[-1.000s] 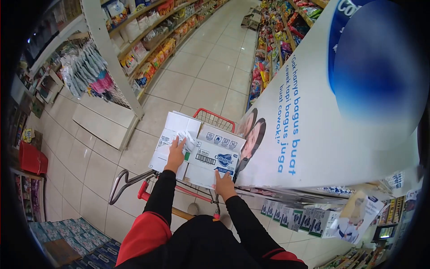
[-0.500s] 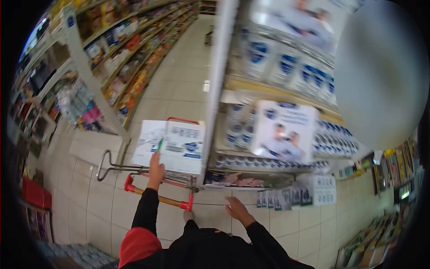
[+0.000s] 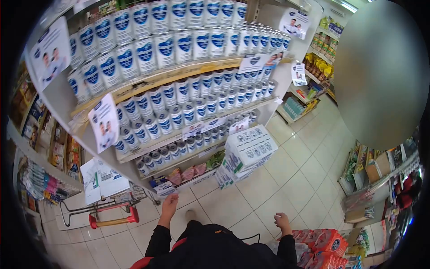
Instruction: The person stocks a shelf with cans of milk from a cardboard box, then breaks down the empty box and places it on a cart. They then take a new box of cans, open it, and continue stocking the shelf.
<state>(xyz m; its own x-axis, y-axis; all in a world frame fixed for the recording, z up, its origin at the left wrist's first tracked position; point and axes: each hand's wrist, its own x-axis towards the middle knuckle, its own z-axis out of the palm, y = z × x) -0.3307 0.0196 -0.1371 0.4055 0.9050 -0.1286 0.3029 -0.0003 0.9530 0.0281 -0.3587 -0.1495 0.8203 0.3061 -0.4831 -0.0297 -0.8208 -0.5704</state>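
Observation:
My left hand (image 3: 168, 207) hangs in front of the lowest shelf, its fingers loosely bent and nothing visible in them. To its left stands a shopping cart (image 3: 114, 220) with a red and yellow handle, apart from the hand. An opened white carton (image 3: 114, 181) lies on the cart, and a slim green object (image 3: 96, 179), too small to identify, rests on the carton. My right hand (image 3: 282, 222) is held low over the floor with its fingers curled in, touching nothing. Beyond it stand stacked white cartons (image 3: 251, 150).
Shelves ahead carry rows of white and blue cans (image 3: 163, 48), with promotional signs (image 3: 104, 123) jutting from their edges. Red-wrapped packs (image 3: 324, 242) are piled at the lower right. More shelving (image 3: 378, 186) lines the right side, and tiled floor (image 3: 251, 201) lies between.
My view has turned right, putting the can shelves in front. My left hand has come away from the green object, which stays on the carton. My right hand's fingers have curled in.

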